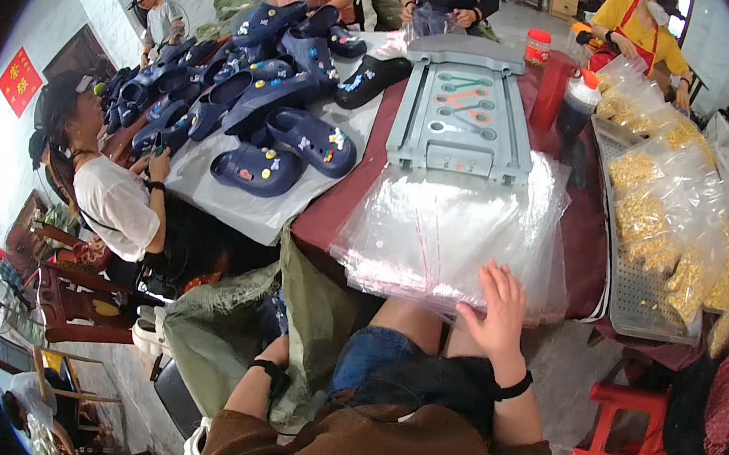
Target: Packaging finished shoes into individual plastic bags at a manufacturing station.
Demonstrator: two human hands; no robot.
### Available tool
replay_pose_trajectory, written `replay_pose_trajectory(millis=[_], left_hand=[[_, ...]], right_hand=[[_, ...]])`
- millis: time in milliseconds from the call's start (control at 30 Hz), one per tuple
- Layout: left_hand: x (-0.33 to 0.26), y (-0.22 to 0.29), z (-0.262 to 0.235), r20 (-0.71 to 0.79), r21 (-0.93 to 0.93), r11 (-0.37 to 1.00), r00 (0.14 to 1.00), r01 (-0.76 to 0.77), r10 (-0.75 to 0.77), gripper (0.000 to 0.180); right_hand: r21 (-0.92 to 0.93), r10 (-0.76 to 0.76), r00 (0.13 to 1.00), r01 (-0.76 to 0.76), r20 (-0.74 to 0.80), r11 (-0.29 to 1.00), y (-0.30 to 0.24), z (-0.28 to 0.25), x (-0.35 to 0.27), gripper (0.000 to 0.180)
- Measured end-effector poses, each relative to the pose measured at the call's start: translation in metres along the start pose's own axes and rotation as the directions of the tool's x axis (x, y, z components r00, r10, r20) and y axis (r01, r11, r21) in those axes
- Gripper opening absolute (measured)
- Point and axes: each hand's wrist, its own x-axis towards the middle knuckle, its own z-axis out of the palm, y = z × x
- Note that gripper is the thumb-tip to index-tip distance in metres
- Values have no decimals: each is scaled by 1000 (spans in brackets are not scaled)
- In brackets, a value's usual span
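Observation:
My right hand [499, 310] rests open, fingers stretched, on the near edge of a stack of clear plastic bags [462, 229]. The stack lies flat before me on a table with a dark red cloth [321, 214]. Down at my left side, my left hand [277, 352] reaches into the mouth of a green woven sack [225, 324]. Its fingers are hidden there, and something dark blue shows beside it inside the sack. A grey folding plastic stool [463, 113] sits on the far part of the bags.
Navy clogs with charms [255, 167] are heaped on white sheeting at the left, where a person [123, 202] sits. A perforated metal tray [633, 291] carries bags of yellow bits at the right. A red cup [554, 92] and a bottle [580, 104] stand between. A red stool [624, 424] is below.

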Motion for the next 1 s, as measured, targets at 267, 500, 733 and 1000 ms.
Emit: replay_pose_trajectory(millis=[267, 500, 733, 1000], left_hand=[[49, 95, -252, -723, -267, 952, 684, -148, -96, 26], [168, 52, -363, -802, -266, 960, 533, 90, -272, 73], [210, 77, -379, -638, -522, 853, 667, -4, -386, 82], [211, 165, -389, -643, -289, 882, 758, -372, 109, 105]], right_hand=[[6, 22, 1000, -22, -4, 1000, -1, -8, 0, 67], [51, 29, 1000, -29, 4, 998, -6, -7, -1, 67], [26, 58, 998, -58, 1, 998, -5, -1, -2, 68], [27, 62, 998, -61, -6, 998, -9, -4, 3, 65]])
